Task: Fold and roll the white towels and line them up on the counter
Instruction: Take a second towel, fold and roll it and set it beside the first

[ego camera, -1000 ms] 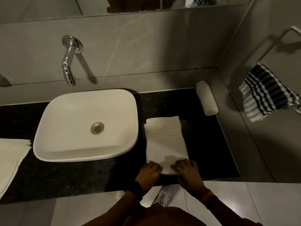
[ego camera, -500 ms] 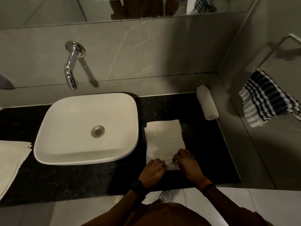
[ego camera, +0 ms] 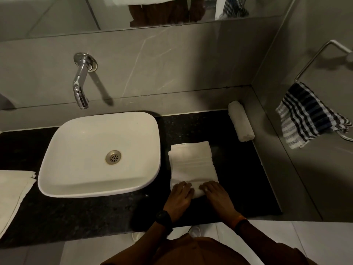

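Just to the right of the white basin [ego camera: 99,153], a folded white towel [ego camera: 193,165] lies flat on the dark desk [ego camera: 86,213], its long side running away from the person. The end of it nearest the person is curled into a short roll, and both hands sit on that roll. The left hand [ego camera: 179,197] lies palm down on the roll's left part, its fingers [ego camera: 183,186] pressed together and curved over the cloth. The right hand [ego camera: 217,196] covers the right part in the same way, fingers [ego camera: 208,186] close together and bent over the top of the roll; a ring shows on one of them. The hands are a little apart, with a strip of white roll visible between them. A dark watch [ego camera: 164,220] circles the left wrist and an orange band [ego camera: 239,221] the right.

Further right of the basin and toward the back wall, a finished rolled towel [ego camera: 241,121] lies against the side ledge, well apart from the one under the hands. Left of the basin, at the desk's edge, a flat stack of white towels [ego camera: 13,192] waits, partly cut off by the frame. Behind the basin a chrome tap [ego camera: 81,87] juts from the wall tile. On the right wall, a striped dark-and-white cloth [ego camera: 309,115] hangs from a metal towel rail [ego camera: 313,60].
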